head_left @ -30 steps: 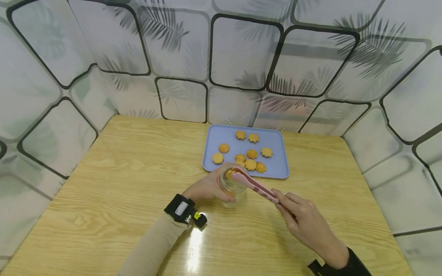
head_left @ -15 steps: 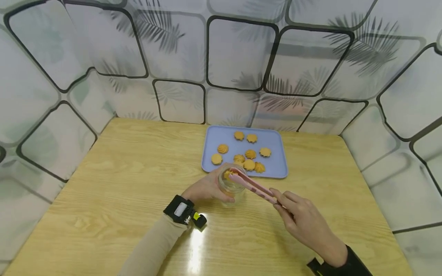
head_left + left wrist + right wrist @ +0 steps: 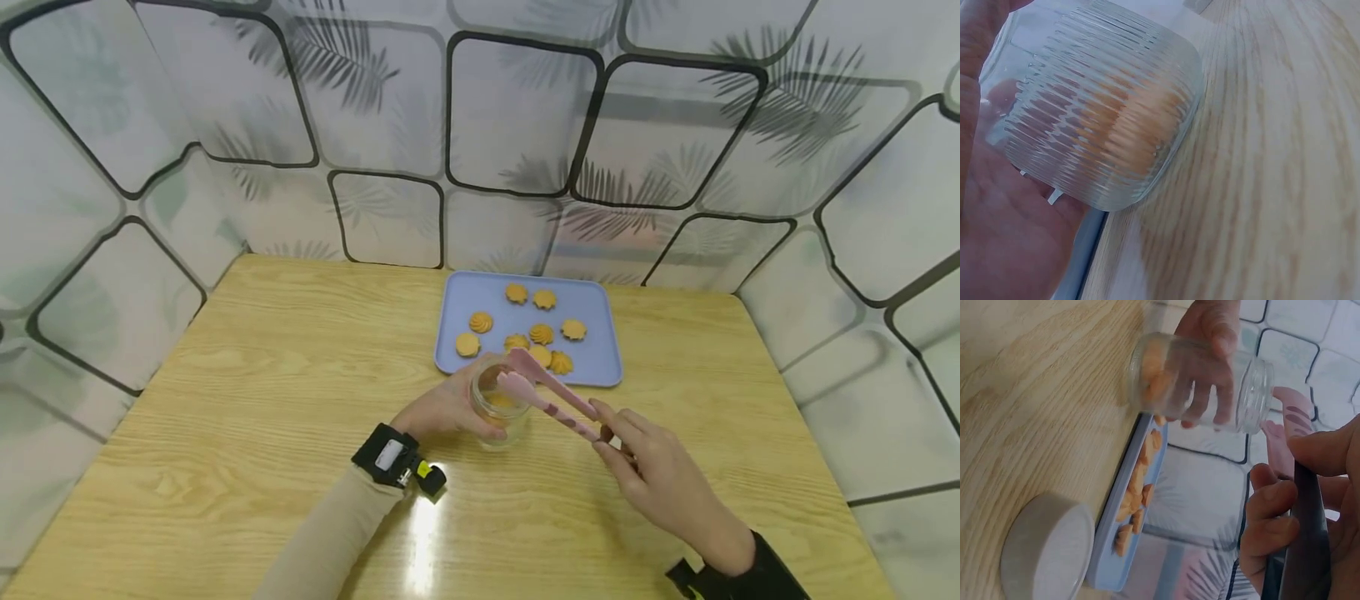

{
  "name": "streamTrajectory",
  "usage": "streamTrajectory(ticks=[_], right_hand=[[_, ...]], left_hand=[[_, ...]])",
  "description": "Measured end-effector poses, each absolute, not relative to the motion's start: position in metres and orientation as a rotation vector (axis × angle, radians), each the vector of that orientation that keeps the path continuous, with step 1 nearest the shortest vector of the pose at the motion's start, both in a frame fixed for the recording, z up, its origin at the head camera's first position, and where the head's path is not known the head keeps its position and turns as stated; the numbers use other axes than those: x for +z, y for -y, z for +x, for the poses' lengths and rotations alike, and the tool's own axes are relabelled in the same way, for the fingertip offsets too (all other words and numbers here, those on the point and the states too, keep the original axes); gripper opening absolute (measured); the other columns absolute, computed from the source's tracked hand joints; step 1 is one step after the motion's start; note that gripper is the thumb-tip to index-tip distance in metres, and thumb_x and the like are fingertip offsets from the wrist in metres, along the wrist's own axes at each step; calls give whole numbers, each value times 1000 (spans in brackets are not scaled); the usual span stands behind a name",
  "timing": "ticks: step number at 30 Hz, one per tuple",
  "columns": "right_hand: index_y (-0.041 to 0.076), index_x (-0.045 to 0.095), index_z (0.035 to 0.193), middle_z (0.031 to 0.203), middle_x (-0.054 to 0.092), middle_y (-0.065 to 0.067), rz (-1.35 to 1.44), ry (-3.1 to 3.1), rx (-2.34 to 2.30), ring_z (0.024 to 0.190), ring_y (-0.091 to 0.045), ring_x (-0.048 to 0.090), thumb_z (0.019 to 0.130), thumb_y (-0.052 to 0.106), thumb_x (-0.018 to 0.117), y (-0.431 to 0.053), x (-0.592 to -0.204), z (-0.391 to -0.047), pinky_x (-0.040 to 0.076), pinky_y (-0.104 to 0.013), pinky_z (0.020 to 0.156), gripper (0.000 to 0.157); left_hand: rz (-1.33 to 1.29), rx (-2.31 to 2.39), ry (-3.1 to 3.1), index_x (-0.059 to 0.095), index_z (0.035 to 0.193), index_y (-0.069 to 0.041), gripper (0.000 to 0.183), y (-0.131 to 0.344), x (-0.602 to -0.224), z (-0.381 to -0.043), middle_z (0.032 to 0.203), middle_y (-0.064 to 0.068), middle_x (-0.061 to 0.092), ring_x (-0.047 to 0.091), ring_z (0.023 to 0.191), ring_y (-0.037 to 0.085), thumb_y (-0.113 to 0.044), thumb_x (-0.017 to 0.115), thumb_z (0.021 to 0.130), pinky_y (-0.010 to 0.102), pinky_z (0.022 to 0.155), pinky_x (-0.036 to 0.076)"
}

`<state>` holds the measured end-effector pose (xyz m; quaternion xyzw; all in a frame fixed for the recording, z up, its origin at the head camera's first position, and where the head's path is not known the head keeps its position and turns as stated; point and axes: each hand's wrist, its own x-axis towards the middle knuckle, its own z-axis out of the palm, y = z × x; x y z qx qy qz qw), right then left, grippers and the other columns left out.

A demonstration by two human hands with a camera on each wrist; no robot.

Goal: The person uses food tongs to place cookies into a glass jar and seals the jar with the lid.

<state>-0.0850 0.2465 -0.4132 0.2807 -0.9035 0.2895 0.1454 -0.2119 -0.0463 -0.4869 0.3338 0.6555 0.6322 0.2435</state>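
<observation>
My left hand (image 3: pixel 446 410) is wrapped around a clear glass jar (image 3: pixel 504 425) standing on the table. Through the ribbed glass, orange-brown cookies (image 3: pixel 1138 128) show at the jar's bottom. My right hand (image 3: pixel 663 479) holds a pair of pink tongs (image 3: pixel 566 419), thumb on one arm and fingers on the other. The tong tips are spread just over the jar's mouth (image 3: pixel 1254 394), with nothing between them. Behind the jar lies a blue tray (image 3: pixel 596 367) with several cookies (image 3: pixel 541 333), some swirled and some flat side up; the tongs and jar overlap its front edge in the head view.
The wood-grain table (image 3: pixel 300 333) spreads out on both sides of the tray. A patterned curtain (image 3: pixel 510 117) closes off the back and sides. In the right wrist view a pale rounded object (image 3: pixel 1047 550) shows at the lower left.
The tongs have spread apart and let go of a cookie, which has dropped into the jar. Their tips have risen from inside the mouth. The left hand stays on the jar.
</observation>
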Motion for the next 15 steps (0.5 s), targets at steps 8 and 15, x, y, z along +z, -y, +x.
streamTrajectory(ticks=[8,15], right_hand=[[-5,60,137,89,65,0,634,2531,859,57,3,41,87,-10,72,-276,-431,-113,34,-11,49,52],[-7,60,136,88,67,-8,442,2599,767,56,0,43,89,-4,73,-304,-452,-129,36,-18,46,49]], left_hand=[[973,1785,-1756,47,145,-15,89,45,-488,-213,147,16,53,48,139,29,8,88,70,49,112,44],[972,1773,-1746,48,145,-21,89,45,-488,-213,147,13,53,47,139,29,7,88,71,48,111,45]])
